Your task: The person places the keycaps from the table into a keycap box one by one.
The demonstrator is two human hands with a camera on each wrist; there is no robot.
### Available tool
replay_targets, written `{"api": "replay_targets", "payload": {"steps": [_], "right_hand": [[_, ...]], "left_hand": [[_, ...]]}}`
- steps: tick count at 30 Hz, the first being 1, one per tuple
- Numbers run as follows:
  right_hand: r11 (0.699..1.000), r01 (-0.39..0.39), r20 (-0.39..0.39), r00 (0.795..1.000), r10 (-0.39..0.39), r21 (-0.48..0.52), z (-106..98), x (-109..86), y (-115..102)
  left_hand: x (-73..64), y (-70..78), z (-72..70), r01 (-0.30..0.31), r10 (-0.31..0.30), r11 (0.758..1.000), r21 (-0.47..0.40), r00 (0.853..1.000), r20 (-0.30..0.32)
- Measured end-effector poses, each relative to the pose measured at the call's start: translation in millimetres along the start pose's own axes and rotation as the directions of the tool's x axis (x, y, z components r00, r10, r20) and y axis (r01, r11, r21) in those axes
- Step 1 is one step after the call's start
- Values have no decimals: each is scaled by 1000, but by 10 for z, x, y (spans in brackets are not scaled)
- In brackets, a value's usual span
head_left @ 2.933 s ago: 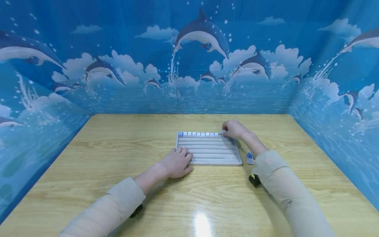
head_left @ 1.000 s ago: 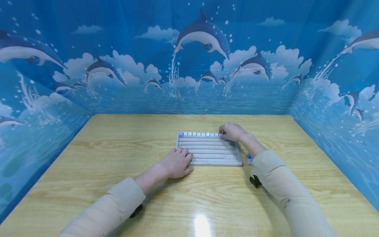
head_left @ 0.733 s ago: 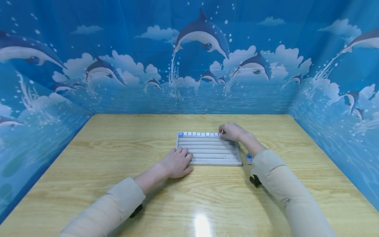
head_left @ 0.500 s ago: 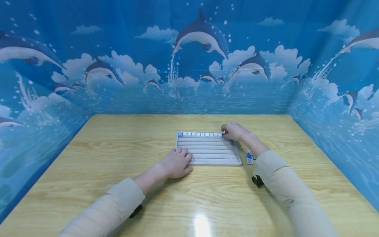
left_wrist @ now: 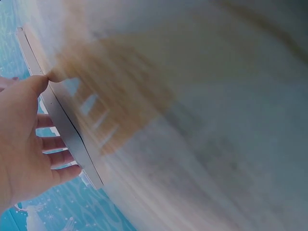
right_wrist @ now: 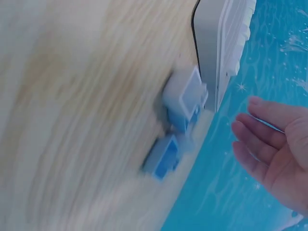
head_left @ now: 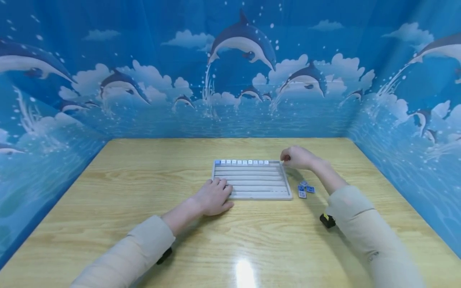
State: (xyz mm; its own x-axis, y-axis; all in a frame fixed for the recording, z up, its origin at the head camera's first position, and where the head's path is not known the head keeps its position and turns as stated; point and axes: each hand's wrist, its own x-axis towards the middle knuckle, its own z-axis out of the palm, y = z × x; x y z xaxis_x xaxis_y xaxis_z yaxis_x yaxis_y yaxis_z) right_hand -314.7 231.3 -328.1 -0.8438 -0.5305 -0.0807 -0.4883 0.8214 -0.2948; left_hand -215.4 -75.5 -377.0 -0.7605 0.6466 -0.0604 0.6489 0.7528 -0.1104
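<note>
A white keyboard frame [head_left: 252,182] lies on the table, with a row of keycaps [head_left: 245,162] along its far edge. The leftmost keycap is blue and the others are white; a gap remains at the row's right end. My left hand [head_left: 213,198] rests on the frame's near left corner, its fingers over the top and thumb at the front edge. Just beyond the far right corner is my right hand [head_left: 298,157], its fingers loosely bent and holding nothing in the right wrist view. Several loose keycaps [head_left: 302,194], blue and white, lie right of the frame.
The wooden table [head_left: 144,168] is bounded at the back and sides by a blue dolphin-print curtain [head_left: 230,108]. Black wrist cameras [head_left: 327,221] hang under both sleeves. Much of the left wrist view is blurred.
My right hand, which pinched a white keycap, has let it go in the far row and moved right, off the frame. The loose keycaps are uncovered. My left hand stays put.
</note>
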Motion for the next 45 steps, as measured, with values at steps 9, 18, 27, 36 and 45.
{"api": "replay_targets", "payload": {"steps": [9,18,27,36,45], "right_hand": [[995,-88,193,977,93,-38,-62,-300,90],[969,-248,356,907,226,18,-7,-362,113],[965,-262,374,896,238,14,15,-339,87],[979,-199,318,932,175,45,-85,-351,126],[990,-121,99,989,114,67,-52,-289,216]], "left_hand": [[-15,-2,-9,2,-2,1000,-1,1000,12],[2,-1,6,4,-4,1000,15,1000,12],[2,2,3,-2,2,1000,13,1000,1],[-1,-5,-7,-1,1,1000,22,1000,-1],[-13,-5,7,-7,8,1000,22,1000,-13]]}}
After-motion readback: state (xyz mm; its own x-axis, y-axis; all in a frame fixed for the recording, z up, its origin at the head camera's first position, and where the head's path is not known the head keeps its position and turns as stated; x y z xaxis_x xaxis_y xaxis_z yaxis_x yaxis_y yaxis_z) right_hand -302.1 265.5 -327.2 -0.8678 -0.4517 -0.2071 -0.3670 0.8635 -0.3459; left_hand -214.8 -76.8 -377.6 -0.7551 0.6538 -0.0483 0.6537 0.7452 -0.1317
